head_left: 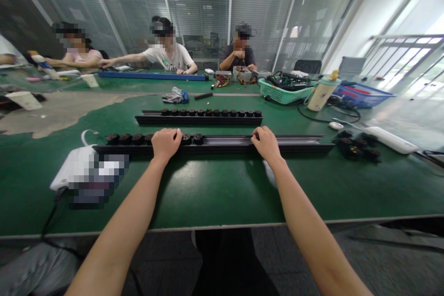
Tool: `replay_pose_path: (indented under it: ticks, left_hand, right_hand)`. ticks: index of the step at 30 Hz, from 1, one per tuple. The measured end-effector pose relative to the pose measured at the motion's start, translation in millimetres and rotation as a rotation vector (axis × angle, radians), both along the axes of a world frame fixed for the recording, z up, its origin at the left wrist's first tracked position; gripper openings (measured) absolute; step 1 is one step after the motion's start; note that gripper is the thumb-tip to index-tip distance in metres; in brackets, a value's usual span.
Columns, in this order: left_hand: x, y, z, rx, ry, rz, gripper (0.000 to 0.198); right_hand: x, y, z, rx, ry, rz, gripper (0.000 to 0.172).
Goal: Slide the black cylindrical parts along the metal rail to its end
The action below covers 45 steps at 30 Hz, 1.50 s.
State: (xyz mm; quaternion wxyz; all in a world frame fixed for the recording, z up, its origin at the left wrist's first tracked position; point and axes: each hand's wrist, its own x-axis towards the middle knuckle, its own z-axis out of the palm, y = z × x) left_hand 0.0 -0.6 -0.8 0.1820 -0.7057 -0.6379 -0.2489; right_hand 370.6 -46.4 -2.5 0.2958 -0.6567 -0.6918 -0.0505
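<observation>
A long black channel rail (229, 149) lies across the green table before me, its inner groove silvery. Several round black parts (125, 139) sit in its left half. My left hand (166, 143) is closed over the rail among these parts; its fingertips are hidden. Farther right, my right hand (266, 143) is closed at the groove, and a small black part (257, 137) shows at its thumb and fingers. Behind lies a second black rail (197, 120), with a row of similar round parts along it.
Loose black parts (359, 145) lie right of the near rail, beside a white power strip (391, 139). A white box (74, 166) with a cable stands at left. Farther back are a green basket (286, 94), a bottle (322, 95) and a blue-grey cloth (176, 95). People sit across the table.
</observation>
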Motion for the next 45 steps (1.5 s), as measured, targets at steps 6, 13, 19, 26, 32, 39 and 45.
replay_pose_path:
  ticks: [6, 13, 19, 26, 32, 39, 45]
  left_hand:
    - [-0.7, 1.2, -1.5, -0.003, -0.028, -0.012, 0.051]
    - [-0.2, 0.7, 0.0, -0.005, -0.01, 0.0, 0.052]
    - [-0.2, 0.9, -0.2, -0.001, 0.012, 0.015, 0.052]
    - [-0.4, 0.8, -0.9, -0.001, 0.0, 0.008, 0.052]
    - [-0.2, -0.5, 0.0, 0.004, 0.001, 0.001, 0.051]
    - [0.1, -0.3, -0.2, 0.003, 0.001, 0.005, 0.051]
    - [-0.3, 0.5, -0.6, -0.006, 0.017, 0.02, 0.053]
  right_hand:
    - [1.3, 0.9, -1.6, 0.02, 0.002, 0.006, 0.017]
    - [2.8, 1.1, -1.1, 0.016, -0.002, -0.002, 0.017]
    - [4.8, 2.3, -2.7, 0.021, 0.009, -0.013, 0.016]
    - [6.8, 1.9, -2.9, 0.022, 0.014, -0.022, 0.016]
    - [10.3, 2.9, -2.6, 0.013, 0.018, -0.034, 0.015]
    - [16.0, 4.9, -3.9, -0.03, 0.044, -0.084, 0.014]
    - [15.7, 3.1, -3.3, -0.072, 0.052, -0.09, 0.015]
